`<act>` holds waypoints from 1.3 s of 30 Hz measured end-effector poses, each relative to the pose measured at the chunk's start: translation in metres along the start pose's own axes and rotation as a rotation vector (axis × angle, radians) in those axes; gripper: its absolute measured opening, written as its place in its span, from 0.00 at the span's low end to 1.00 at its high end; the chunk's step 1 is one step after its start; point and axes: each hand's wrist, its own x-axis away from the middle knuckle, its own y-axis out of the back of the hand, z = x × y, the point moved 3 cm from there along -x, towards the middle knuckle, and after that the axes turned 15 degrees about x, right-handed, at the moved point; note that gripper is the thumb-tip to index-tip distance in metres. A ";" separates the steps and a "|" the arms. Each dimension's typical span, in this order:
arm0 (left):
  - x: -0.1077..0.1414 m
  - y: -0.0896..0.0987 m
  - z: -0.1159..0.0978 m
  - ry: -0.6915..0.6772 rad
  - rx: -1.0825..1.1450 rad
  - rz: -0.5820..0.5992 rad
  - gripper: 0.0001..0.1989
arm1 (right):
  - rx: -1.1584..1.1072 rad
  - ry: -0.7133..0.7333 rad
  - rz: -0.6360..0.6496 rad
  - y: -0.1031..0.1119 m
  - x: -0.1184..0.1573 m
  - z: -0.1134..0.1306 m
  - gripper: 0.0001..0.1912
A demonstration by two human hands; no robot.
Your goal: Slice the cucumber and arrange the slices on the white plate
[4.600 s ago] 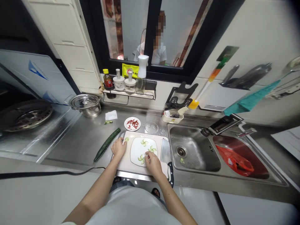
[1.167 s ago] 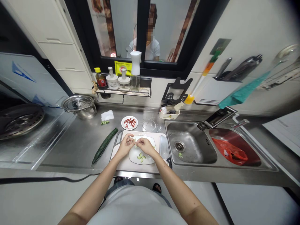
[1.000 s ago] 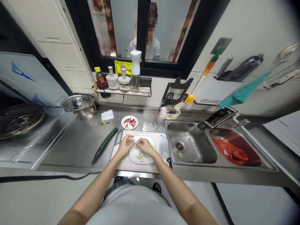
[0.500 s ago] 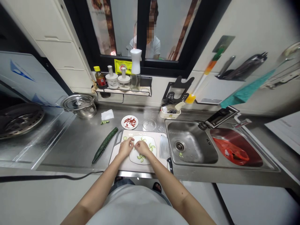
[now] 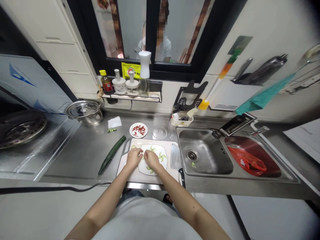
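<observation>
Both my hands are over the left part of a white square plate (image 5: pixel 160 170), fingertips almost meeting. My left hand (image 5: pixel 134 158) has its fingers bent and drawn together at the plate's left side. My right hand (image 5: pixel 151 160) is closed in a pinch beside it. Pale green bits show near the fingertips, but what each hand grips is hidden. Thin cucumber slices (image 5: pixel 162 157) lie on the plate in small fanned groups. Under the plate is a light cutting board (image 5: pixel 132 177). A kitchen knife (image 5: pixel 175 156) rests on the board's right side, its black handle towards me.
A whole cucumber (image 5: pixel 112 155) lies left of the board. Behind the board stands a small plate of red pieces (image 5: pixel 138 130). A lidded steel pot (image 5: pixel 86 113) is at the back left. To the right, a double sink (image 5: pixel 205 150) holds a red plastic bag (image 5: pixel 250 163).
My left hand's fingers have shifted slightly and bent lower towards the plate. My right hand has moved very little, still pinching close by.
</observation>
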 end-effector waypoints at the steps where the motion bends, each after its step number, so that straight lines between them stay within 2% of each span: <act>1: 0.000 -0.001 0.001 0.002 0.000 0.002 0.10 | 0.018 0.001 -0.003 0.000 0.002 0.001 0.10; 8: -0.001 -0.003 0.004 -0.004 -0.008 0.015 0.10 | 0.106 0.037 -0.002 -0.003 0.008 0.003 0.10; 17: -0.002 -0.001 0.002 0.000 -0.007 0.025 0.10 | 0.084 0.036 0.008 0.000 0.006 0.000 0.10; 21: -0.002 0.001 0.003 0.018 0.004 -0.016 0.10 | 0.078 0.010 -0.010 0.001 0.008 0.000 0.10; 32: -0.002 -0.004 0.003 0.021 -0.010 -0.013 0.07 | 0.120 0.073 -0.005 -0.006 0.010 -0.001 0.13; 39: -0.002 -0.004 0.002 0.023 -0.024 -0.015 0.07 | 0.233 0.089 0.024 -0.004 0.010 0.001 0.15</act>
